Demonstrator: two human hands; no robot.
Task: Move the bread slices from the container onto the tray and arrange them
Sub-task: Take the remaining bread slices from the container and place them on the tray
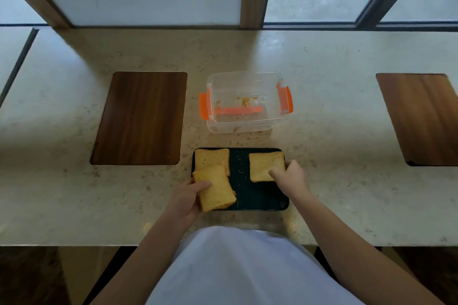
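Observation:
A dark tray point(250, 193) lies on the counter close to me. One bread slice point(210, 160) rests flat in its far left corner. My left hand point(190, 197) grips a small stack of bread slices point(216, 189) over the tray's near left part, overlapping that slice. My right hand point(288, 176) holds another bread slice point(264, 164) at the tray's far right, fingers on its near right edge. Behind the tray stands the clear container point(245, 101) with orange clips, holding only crumbs.
A dark wooden inlay point(140, 117) sits in the counter to the left, another wooden inlay point(421, 116) at the far right. Crumbs lie around the container. The counter's front edge point(74, 245) runs just below my arms. Window frames stand behind the counter.

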